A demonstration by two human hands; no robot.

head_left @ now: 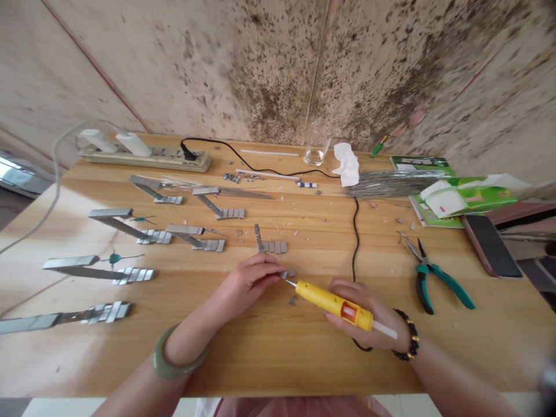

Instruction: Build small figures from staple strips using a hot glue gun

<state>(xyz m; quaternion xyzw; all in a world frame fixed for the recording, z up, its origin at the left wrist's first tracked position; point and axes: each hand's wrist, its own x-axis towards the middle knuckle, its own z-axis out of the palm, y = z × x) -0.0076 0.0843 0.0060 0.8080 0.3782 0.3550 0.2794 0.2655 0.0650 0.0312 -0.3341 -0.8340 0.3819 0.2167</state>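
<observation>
My right hand (pixel 362 307) is wrapped round a yellow hot glue gun (pixel 328 301), with a white glue stick (pixel 384 330) poking out of its back end. The nozzle points left, at a small grey piece (pixel 283 274) pinched in the fingertips of my left hand (pixel 252 281). Whether the nozzle touches that piece, I cannot tell. Two loose grey pieces (pixel 292 301) lie near the nozzle. Just beyond my left hand stands a small grey assembly (pixel 271 247) with a flat base of joined pieces and a short upright.
Several angled grey assemblies (pixel 147 234) stand on the left. A power strip (pixel 152 159), a glass (pixel 314 153) and crumpled tissue (pixel 346 164) line the back. Right are wires (pixel 395 182), teal-handled pliers (pixel 447 284), a tissue pack (pixel 473 196) and a phone (pixel 490 246). A black cord (pixel 356 231) crosses the table.
</observation>
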